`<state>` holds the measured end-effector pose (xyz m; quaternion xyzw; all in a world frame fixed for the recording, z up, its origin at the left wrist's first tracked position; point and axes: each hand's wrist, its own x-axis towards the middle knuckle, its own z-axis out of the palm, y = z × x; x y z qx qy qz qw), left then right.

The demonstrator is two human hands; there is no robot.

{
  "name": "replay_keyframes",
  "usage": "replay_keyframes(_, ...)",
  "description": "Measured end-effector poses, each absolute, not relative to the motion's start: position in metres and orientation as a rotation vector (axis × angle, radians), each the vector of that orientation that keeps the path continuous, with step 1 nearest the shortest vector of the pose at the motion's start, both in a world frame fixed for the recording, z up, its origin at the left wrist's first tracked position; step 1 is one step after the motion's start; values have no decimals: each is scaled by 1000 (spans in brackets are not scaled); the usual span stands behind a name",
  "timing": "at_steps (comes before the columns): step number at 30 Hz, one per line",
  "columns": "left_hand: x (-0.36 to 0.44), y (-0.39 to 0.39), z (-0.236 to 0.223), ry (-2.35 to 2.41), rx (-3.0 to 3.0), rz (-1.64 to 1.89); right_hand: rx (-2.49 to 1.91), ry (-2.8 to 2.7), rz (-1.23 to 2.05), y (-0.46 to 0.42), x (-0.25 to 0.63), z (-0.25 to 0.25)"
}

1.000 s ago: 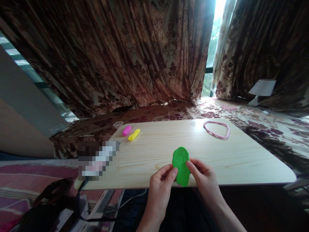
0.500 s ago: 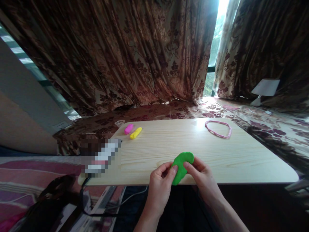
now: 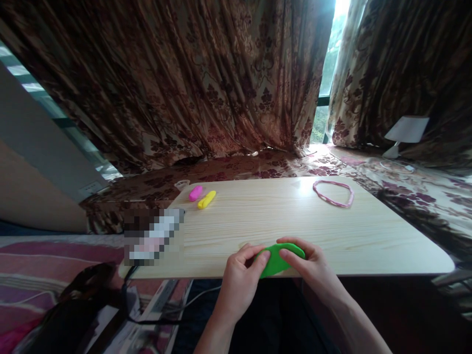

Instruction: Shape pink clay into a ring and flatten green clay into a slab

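On the left side of the tabletop [image 3: 236,223], a pink lump [image 3: 195,193] is lying near the far corner, with a yellow lump [image 3: 207,199] resting just beside it, to its right. Nearer the middle, the left hand [image 3: 238,280] is pinching the left end of a flat green piece [image 3: 276,261] between thumb and fingers. The green piece is showing over the near edge of the tabletop. The right hand [image 3: 315,265] is gripping its right part, the thumb pressing the front and the fingers curling behind. Farther right, a pink ring [image 3: 349,199] is lying toward the far edge, well apart from both hands. Beyond the tabletop, a white lamp [image 3: 408,130] is standing.
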<state>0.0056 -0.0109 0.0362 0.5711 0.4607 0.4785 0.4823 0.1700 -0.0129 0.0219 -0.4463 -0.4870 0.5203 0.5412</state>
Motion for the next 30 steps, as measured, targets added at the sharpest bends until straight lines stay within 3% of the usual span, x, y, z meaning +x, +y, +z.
replay_keyframes(30, 11, -15, 32, 1130, 1322, 1081, -1038, -1457, 997, -12, 175, 25)
